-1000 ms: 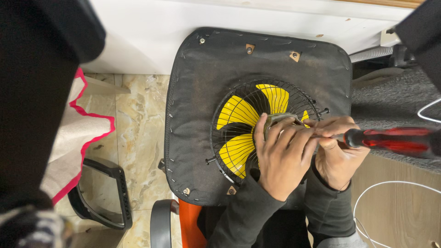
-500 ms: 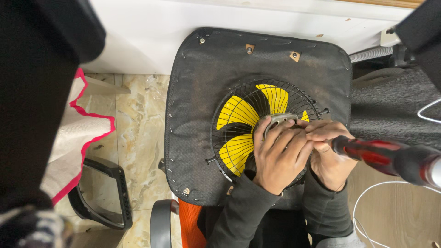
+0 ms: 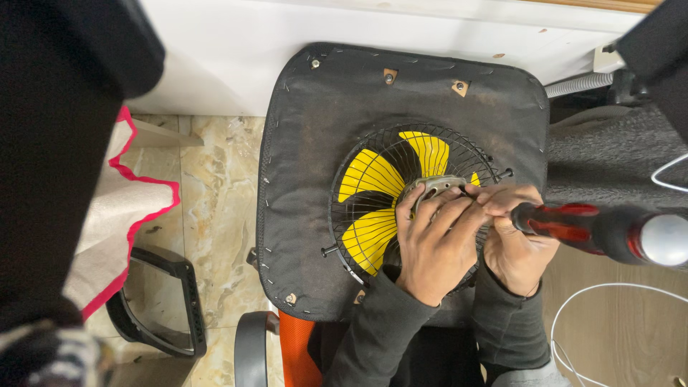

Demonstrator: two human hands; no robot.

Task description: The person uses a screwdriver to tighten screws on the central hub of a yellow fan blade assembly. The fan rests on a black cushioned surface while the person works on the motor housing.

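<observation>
Lying flat on the black upturned seat pad (image 3: 337, 107): a small fan (image 3: 390, 197) with yellow blades behind a black wire guard, face up, hub plate (image 3: 433, 188) at its centre. Directly under both hands, so no reach left to make. Left hand (image 3: 433, 247) spread palm-down over the near right part of the guard, fingers (image 3: 423, 215) half curled, tips pressing on the grey hub plate and steadying it; nothing gripped inside that hand, only pressed upon. Right hand (image 3: 519, 244) just right of the left one, touching it at the fingertips, closed around the front end of a screwdriver (image 3: 595, 229) with a red-and-black handle. Long axis of the screwdriver running nearly level, from the hub out toward the right edge of the scene, handle end rising toward the camera and blurred there. Tip hidden beneath the fingers; impossible to tell whether seated in a screw. Right hand thus nearer to the tool, left hand nearer to the hub, both meeting at one spot just right of the fan's centre.

Around this: a marble-patterned floor (image 3: 208, 179) at left, a black chair armrest (image 3: 154, 301) at near left, cloth with a pink edge (image 3: 136, 208) beside it, an orange part (image 3: 294, 351) below the pad, a white cable (image 3: 609, 301) looping over a wooden surface at near right, a white wall (image 3: 358, 29) at the far side.
</observation>
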